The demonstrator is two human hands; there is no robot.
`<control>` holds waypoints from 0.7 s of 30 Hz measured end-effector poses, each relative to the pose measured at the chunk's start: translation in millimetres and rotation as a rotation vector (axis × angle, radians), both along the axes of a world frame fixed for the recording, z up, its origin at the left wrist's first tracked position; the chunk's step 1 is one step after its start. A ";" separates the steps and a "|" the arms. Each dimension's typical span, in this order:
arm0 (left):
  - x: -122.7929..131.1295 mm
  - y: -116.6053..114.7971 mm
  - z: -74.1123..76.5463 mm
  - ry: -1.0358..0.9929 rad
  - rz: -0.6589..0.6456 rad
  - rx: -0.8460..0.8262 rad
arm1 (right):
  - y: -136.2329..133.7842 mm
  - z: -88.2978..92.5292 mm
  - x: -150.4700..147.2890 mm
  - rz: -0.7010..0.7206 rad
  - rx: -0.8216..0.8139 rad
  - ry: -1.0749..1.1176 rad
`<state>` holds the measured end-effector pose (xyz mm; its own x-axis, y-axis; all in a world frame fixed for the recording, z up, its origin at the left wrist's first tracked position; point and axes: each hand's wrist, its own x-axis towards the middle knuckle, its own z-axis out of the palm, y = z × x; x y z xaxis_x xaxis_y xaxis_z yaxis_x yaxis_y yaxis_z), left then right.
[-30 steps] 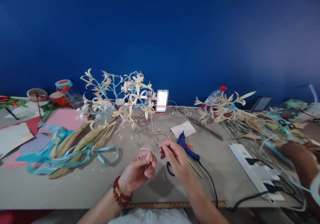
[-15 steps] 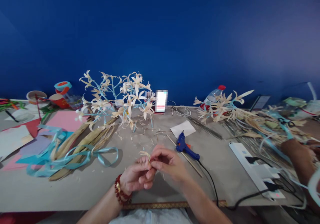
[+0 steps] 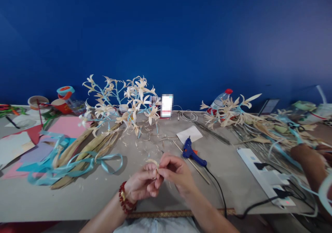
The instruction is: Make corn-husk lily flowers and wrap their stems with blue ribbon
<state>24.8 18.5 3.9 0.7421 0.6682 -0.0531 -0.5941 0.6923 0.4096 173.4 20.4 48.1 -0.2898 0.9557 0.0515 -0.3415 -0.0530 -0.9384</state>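
Over the front middle of the table, my left hand (image 3: 145, 180) is closed in a pinch on a small cream dried-husk flower piece (image 3: 152, 161). A red bead bracelet circles that wrist. My right hand (image 3: 176, 172) meets it from the right, thumb and fingertips pressed together at the same piece. The fingers cover most of its lower part. Just right of my right hand lies a blue hot glue gun (image 3: 192, 152), its nozzle pointing away, beside a thin stick (image 3: 199, 170). Behind my hands stand cream husk flowers (image 3: 141, 103) on pale blue stems.
Husk strips (image 3: 90, 146) and light blue ribbon (image 3: 85, 163) lie left, near coloured paper (image 3: 64, 125). A white power strip (image 3: 261, 177) with black cables sits right. Another person's hand (image 3: 306, 157) is at the far right, near wires and more husk flowers (image 3: 230, 110). White paper (image 3: 189, 135) lies behind the glue gun.
My fingers have shifted slightly on the husk piece, and my right hand sits a little lower and further right. A bit more of the piece's curved tip shows.
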 end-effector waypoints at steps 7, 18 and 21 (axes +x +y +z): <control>7.2 -5.1 17.3 0.240 0.271 0.129 | -3.7 -5.2 -3.6 -0.072 0.014 0.056; 5.3 -7.8 24.0 0.639 0.596 0.455 | 3.1 -8.7 -0.3 -0.111 0.125 -0.055; 3.4 -6.8 18.3 0.638 0.631 0.443 | 2.8 -8.1 6.3 -0.067 0.113 -0.155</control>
<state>28.2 11.6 22.2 0.1648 0.9858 0.0317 -0.3795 0.0337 0.9246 179.7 23.2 40.0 -0.2386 0.9637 0.1196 -0.1916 0.0740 -0.9787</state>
